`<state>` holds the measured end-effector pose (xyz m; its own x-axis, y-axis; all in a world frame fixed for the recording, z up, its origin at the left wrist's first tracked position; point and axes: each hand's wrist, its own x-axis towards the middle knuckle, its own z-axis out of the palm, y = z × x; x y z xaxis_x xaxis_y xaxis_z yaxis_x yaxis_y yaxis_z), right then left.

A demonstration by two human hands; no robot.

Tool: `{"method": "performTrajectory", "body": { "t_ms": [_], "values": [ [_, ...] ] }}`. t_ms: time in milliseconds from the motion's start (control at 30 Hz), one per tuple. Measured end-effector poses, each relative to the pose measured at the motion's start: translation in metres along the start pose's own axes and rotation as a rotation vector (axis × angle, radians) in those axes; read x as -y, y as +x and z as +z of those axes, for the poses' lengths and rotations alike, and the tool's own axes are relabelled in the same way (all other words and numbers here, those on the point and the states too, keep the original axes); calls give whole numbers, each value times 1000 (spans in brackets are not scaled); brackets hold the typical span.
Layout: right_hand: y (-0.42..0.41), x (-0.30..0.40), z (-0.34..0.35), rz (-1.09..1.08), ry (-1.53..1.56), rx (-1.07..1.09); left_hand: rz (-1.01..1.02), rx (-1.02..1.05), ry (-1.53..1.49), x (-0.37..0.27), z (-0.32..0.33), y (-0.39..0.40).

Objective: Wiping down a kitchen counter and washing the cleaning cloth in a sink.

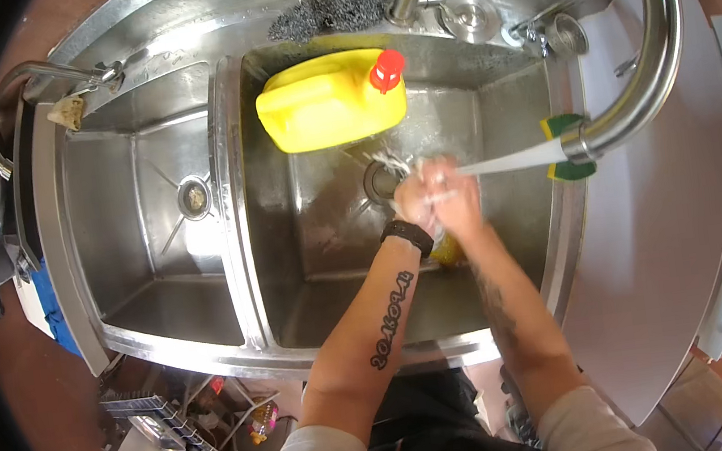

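Water runs from the curved steel faucet (639, 93) onto my hands over the right-hand sink basin (336, 242). My left hand (414, 204), with a dark band on its wrist, is pressed against my right hand (455, 193). Both are wet and blurred, so their fingers and anything between them cannot be made out. Just beyond them a yellow plastic jug (332, 104) with a red cap lies on its side in the basin. The drain (384, 181) shows partly beside my left hand. Something yellow (447, 251) is partly hidden below my hands.
Dark steel scouring wool (335, 11) rests on the back ledge, near a metal strainer (471, 17). A green and yellow sponge (569, 147) lies on the right rim, under the spout. To the left is a second basin (105, 209) with its own faucet (44, 69). A wire rack (177, 437) stands below.
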<state>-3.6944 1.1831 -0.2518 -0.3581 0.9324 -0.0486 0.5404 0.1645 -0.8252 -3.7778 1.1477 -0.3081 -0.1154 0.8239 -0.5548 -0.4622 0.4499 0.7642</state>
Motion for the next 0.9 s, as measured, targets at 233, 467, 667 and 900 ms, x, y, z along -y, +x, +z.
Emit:
{"method": "performTrajectory", "body": {
  "t_ms": [233, 467, 667, 900],
  "values": [
    [29, 2, 11, 441, 15, -54, -146, -103, -515, -24, -12, -14],
    [-37, 61, 3, -143, -33, 368, -275, -224, -622, -38, -26, -1],
    [24, -14, -2, -1, -234, 91, -296, 120, -660, -32, 15, -40],
    [59, -11, -9, 485, 373, -184, -254, 10, -545, -32, 20, -45]
  ]
}}
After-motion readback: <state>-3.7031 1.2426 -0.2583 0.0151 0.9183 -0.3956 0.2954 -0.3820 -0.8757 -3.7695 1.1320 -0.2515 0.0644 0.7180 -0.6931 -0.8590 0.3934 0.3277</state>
